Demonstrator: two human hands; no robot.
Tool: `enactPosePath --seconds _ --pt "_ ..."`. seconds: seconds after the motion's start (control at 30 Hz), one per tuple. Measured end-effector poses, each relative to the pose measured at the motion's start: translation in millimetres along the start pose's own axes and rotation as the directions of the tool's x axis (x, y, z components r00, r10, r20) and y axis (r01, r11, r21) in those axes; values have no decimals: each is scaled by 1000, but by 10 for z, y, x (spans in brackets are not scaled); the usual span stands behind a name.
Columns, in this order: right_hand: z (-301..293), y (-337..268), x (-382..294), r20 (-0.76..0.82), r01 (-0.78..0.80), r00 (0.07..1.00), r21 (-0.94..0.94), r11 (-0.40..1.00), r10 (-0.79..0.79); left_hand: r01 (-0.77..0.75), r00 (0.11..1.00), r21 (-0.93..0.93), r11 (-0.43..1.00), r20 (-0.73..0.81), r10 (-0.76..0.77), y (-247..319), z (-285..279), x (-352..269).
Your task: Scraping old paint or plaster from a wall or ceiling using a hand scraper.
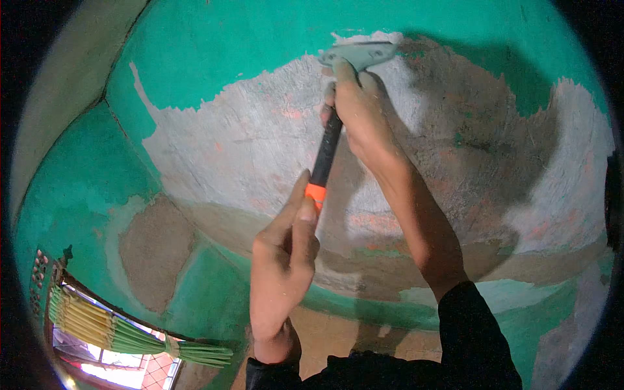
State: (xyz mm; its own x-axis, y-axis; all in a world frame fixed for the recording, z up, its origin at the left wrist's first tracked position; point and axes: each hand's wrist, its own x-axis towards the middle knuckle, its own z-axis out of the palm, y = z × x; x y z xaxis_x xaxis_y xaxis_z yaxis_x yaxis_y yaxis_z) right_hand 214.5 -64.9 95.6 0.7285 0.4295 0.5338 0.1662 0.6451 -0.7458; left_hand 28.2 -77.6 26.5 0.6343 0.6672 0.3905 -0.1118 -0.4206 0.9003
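Note:
A long-handled wall scraper (360,54) has its wide grey head against the wall, at the upper border of a stripped patch (253,141). My right hand (358,100) grips the scraper just below the head, with the thumb laid up along it. Lower down, my left hand (287,258) holds the end of the black handle (325,151) around its orange band (316,193). Green paint (273,34) covers the wall above, ending in a ragged line. The scraper's blade edge is hard to make out against the pale, bared plaster.
At left, a wall corner (117,119) meets an adjoining green wall with a brown bare patch (157,253). A barred window with a tied green and yellow curtain (141,334) is at lower left. Tan floor (326,336) shows below. My shadow (482,117) falls across the right side.

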Motion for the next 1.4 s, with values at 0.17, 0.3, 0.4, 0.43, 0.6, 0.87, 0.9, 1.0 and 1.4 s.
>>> enactPosePath --seconds 0.17,0.3,0.4,0.43,0.6,0.87,0.9,1.0,1.4 --pt "-20 -187 94 -11 -6 1000 -51 999 5 -31 1000 -36 999 -9 30 67 83 109" --pt "-73 -62 -30 -10 -21 1000 -15 1000 21 -14 1000 23 1000 -22 15 19 45 -15" --pt "20 -97 77 14 32 999 9 999 -32 5 1000 16 1000 -24 -4 144 -16 69" --pt "0 -107 56 15 26 1000 9 1000 -26 0 1000 40 999 -30 2 218 -10 98" --pt "-81 -178 -22 -35 -33 999 40 999 34 14 1000 33 999 6 -14 143 73 -13" --pt "-212 -162 52 -36 19 999 95 995 -16 -35 999 30 999 34 34 121 232 -57" --pt "-213 -115 51 -13 -5 1000 100 995 7 -68 998 47 997 16 68 92 205 -40" --pt "-227 -415 223 -53 67 997 50 997 -64 -141 990 5 990 11 141 264 302 121" --pt "-902 -542 -82 -79 112 991 29 993 -110 -278 958 112 954 100 268 93 826 -73"
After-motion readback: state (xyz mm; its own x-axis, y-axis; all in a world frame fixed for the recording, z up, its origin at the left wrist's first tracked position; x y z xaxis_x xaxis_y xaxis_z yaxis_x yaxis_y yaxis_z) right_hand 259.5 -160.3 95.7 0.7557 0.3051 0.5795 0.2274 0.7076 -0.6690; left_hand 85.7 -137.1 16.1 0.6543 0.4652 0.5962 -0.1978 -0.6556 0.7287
